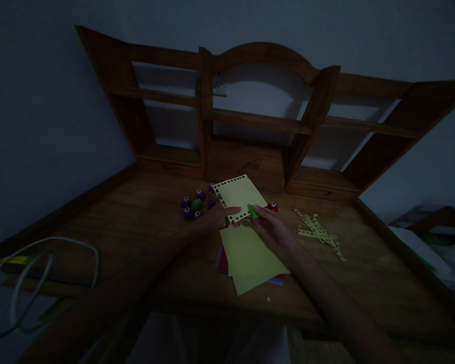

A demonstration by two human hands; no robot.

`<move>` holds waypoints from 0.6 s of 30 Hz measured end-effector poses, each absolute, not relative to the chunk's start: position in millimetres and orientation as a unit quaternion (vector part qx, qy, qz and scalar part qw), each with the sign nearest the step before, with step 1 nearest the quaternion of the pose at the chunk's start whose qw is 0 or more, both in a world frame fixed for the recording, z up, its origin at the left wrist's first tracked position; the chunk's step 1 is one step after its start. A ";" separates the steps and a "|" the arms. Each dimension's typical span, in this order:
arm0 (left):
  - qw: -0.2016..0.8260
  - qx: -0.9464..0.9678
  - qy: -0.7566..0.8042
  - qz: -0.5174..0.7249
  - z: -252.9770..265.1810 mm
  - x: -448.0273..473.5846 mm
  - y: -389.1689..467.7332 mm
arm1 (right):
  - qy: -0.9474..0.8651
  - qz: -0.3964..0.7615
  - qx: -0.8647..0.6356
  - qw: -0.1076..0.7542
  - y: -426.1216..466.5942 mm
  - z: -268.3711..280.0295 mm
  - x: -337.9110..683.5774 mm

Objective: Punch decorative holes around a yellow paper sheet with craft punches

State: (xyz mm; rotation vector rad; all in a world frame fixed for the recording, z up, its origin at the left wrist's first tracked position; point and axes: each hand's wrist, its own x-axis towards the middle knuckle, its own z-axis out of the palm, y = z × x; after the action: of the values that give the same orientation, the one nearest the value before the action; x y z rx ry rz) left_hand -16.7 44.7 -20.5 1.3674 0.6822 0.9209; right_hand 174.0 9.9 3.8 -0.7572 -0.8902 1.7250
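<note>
My left hand (227, 214) grips the near left part of a pale yellow sheet of paper (239, 193), its thumb lying on top. Small shaped holes run along the sheet's far, left and near edges. In my right hand (272, 227) a bright green craft punch (254, 211) is held at the sheet's near right corner, between fingers and thumb. Beneath both hands lies a stack of yellow paper (256, 260), with red, blue and purple sheets showing under it. The undersides of the punch and most fingers are hidden in the dim light.
Several purple punches and a green one (196, 203) stand left of the sheet; a red punch (273, 207) is at its right. Punched yellow strips (318, 233) lie crossed further right. A wooden shelf unit (246, 154) borders the desk's back. A white cable (60, 239) loops at the left.
</note>
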 end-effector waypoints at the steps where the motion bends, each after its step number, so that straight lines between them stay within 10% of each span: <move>1: 0.633 0.590 0.299 0.403 -21.4 -16.6 45.2 | -0.372 0.716 -0.309 0.503 9.7 3.4 173.8; 18: 0.631 0.602 0.295 0.390 -16.1 -18.8 40.7 | -0.397 0.698 -0.325 0.499 8.2 3.0 171.3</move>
State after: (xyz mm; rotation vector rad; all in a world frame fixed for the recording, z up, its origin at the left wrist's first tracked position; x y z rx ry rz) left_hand -18.8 40.7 -16.1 1.3784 0.6763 0.8938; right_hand 171.3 8.2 3.0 -0.7859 -0.9603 1.6897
